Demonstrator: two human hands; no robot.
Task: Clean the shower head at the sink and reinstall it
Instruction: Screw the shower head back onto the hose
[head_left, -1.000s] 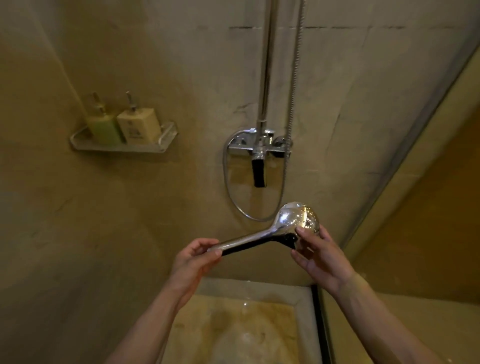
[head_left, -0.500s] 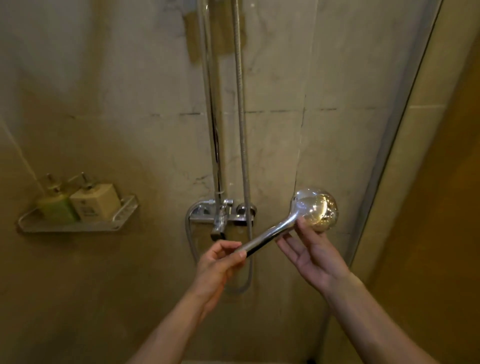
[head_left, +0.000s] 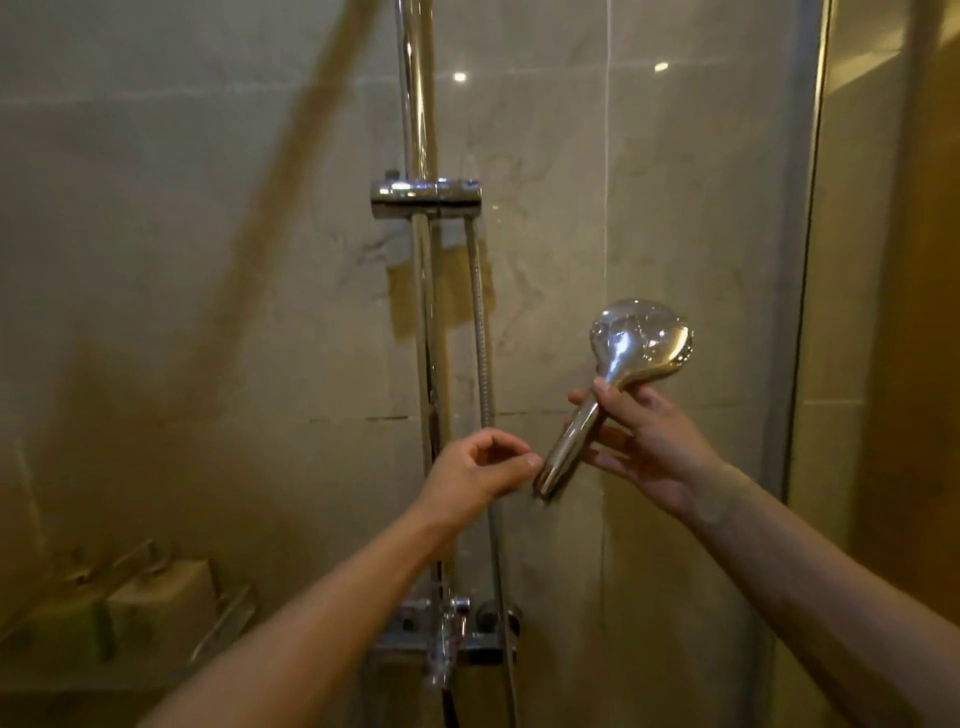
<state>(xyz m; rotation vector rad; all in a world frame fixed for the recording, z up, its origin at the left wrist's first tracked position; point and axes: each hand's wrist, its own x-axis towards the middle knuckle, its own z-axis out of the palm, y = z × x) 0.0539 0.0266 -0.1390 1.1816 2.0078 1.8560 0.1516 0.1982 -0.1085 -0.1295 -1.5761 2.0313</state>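
Observation:
The chrome shower head (head_left: 641, 343) is held upright, round head up and handle slanting down to the left. My right hand (head_left: 649, 441) grips the handle from behind, thumb across its front. My left hand (head_left: 480, 467) is curled just left of the handle's lower end; its fingertips sit against that end without wrapping it. The metal hose (head_left: 480, 338) hangs straight down behind my left hand from the chrome holder bracket (head_left: 426, 200) on the vertical riser rail (head_left: 415, 104). The hose is not joined to the handle.
The mixer valve (head_left: 452, 623) sits low on the tiled wall between my forearms. A wall shelf (head_left: 223, 623) with two soap bottles (head_left: 156, 597) is at the lower left. A glass panel's metal edge (head_left: 808, 260) runs down the right side.
The view has tilted up, bringing the holder bracket into sight. The shower head swung from a shallow slant to nearly upright and shifted right. My left hand's grip on the handle end has loosened.

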